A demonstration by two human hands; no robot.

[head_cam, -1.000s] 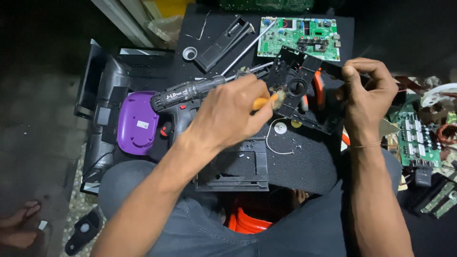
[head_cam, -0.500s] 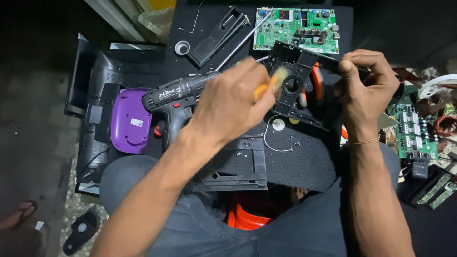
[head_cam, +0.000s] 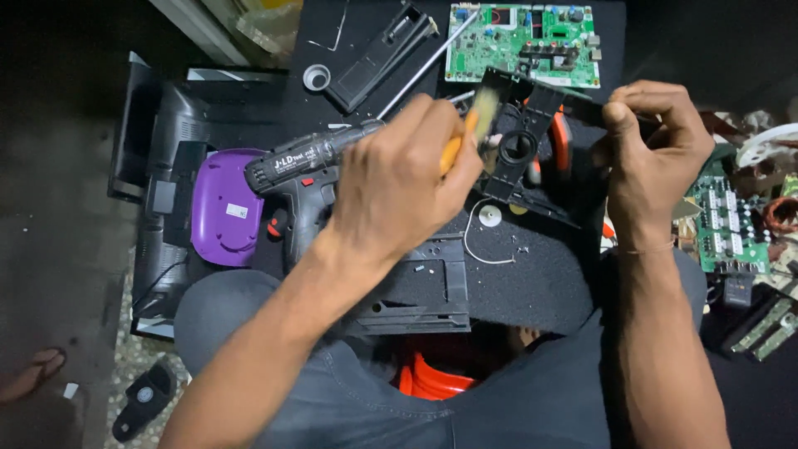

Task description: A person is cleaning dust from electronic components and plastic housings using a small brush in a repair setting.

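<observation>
Black plastic is at the centre of the view: a frame-like part [head_cam: 532, 154] with a round opening, held tilted above a dark foam mat [head_cam: 515, 274] that rests across the seated person's lap. The right hand [head_cam: 652, 154] is closed on the part's right end, thumb on top, keeping it raised. The left hand [head_cam: 407, 187] is curled tightly around an orange-handled tool [head_cam: 459, 143], whose pale, brush-like tip touches the upper left of the black part. I cannot tell exactly what the tip is.

Just left of that hand lies a cordless drill [head_cam: 303, 170], dark grey, with a long thin bit pointing up and to the right. A purple case [head_cam: 220, 208] sits beside it. A green circuit board [head_cam: 524, 41] lies near the top edge, another green board [head_cam: 723, 224] at the far right. A small white disc [head_cam: 490, 217] and a loop of thin white wire lie on the mat below the part.

To my eye, the work goes best with the right hand bracing the part firmly so it cannot twist, and the tool worked in short, light strokes, over the mat, so loose bits stay close.
</observation>
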